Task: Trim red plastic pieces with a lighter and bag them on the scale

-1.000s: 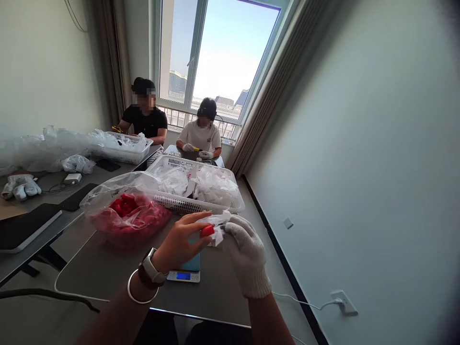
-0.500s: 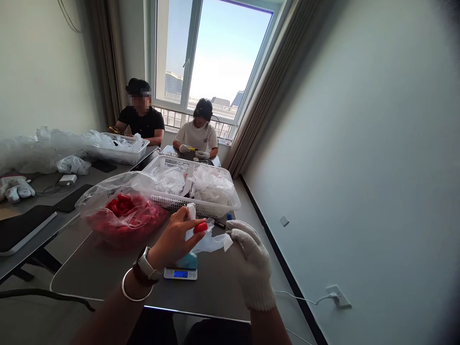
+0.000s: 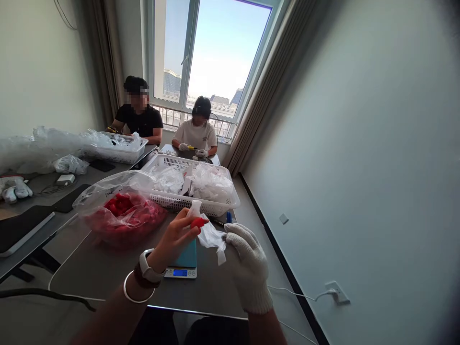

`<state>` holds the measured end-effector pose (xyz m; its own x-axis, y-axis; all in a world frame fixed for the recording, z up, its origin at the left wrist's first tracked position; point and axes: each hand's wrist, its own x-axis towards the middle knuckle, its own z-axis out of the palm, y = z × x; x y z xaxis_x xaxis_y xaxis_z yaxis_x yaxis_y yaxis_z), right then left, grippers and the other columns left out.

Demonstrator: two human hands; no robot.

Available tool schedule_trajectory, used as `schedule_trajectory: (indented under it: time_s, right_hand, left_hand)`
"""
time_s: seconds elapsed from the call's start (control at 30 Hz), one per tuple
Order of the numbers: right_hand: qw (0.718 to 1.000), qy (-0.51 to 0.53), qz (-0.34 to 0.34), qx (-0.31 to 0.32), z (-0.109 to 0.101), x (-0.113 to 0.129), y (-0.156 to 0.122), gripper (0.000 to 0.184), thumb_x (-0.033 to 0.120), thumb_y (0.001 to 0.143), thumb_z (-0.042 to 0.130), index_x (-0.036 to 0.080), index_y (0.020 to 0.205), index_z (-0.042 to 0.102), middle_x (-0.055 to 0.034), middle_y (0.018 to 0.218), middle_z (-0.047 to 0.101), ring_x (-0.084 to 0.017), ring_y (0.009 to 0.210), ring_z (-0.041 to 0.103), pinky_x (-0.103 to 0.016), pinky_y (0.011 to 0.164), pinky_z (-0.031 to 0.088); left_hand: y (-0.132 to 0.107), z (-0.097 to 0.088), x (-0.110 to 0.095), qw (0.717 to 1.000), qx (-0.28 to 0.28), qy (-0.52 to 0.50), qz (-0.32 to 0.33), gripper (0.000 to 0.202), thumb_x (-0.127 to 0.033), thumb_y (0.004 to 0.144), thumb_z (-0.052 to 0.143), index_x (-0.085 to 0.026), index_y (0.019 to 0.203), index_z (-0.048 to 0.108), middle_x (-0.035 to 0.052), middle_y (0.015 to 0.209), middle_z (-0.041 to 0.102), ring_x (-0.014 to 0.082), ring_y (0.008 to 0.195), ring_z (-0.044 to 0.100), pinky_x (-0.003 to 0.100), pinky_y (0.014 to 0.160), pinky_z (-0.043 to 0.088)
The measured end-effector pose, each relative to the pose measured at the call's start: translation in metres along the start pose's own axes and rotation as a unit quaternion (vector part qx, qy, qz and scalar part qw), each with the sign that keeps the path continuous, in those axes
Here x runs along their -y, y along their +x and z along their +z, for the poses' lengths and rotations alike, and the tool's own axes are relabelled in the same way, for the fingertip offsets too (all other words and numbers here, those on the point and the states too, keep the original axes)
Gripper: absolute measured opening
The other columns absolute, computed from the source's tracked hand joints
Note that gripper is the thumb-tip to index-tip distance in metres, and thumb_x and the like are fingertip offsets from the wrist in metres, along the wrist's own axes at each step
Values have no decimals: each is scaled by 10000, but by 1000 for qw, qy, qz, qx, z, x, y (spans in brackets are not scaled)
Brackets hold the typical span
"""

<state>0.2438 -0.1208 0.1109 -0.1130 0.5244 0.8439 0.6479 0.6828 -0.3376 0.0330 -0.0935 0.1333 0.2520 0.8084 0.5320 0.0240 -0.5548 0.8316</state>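
My left hand (image 3: 176,242), bare with a watch and bangle at the wrist, is closed on a small red piece (image 3: 198,222) pinched between thumb and fingers. Right beside it hangs a thin white plastic bag (image 3: 211,235), its upper end against my left fingers. My right hand (image 3: 248,266), in a knitted white glove, pinches the bag's right side. Below my left hand lies a small digital scale (image 3: 185,273) with a teal top and a lit blue display. To the left, a large clear bag (image 3: 108,191) bulges with red pieces (image 3: 124,206).
A white basket (image 3: 212,207) of crumpled plastic bags stands behind my hands, with a marker and a blue object by its front. Two people (image 3: 140,117) sit near the window. Another basket (image 3: 122,154), plastic bags, a phone and gloves (image 3: 16,189) lie on the left table.
The white bag has shifted and now hangs lower between my hands, its upper end raised. My left hand has moved slightly left and down, and more of the scale's teal top shows.
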Motion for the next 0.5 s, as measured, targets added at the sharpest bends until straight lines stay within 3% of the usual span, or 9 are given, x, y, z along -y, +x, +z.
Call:
schedule_trajectory:
  time_s: [0.23,0.5]
  right_hand:
    - [999,10,33,-25,-8,6,-3,225,80,829,580,256,966,612,-58,1154,632,-230,1102,591,-448,894,541]
    - [999,25,33,-21,-9,13,-7,230,70,829,577,250,965,620,-61,1134,642,-224,1095,596,-429,900,531]
  left_hand:
    - [-4,5,16,979,56,190,43,257,-407,822,686,-325,1061,731,40,893,465,207,862,483,372,820,473]
    - [-4,1,20,954,85,288,18,392,-354,848,662,-384,1237,617,43,916,512,233,903,513,430,861,444]
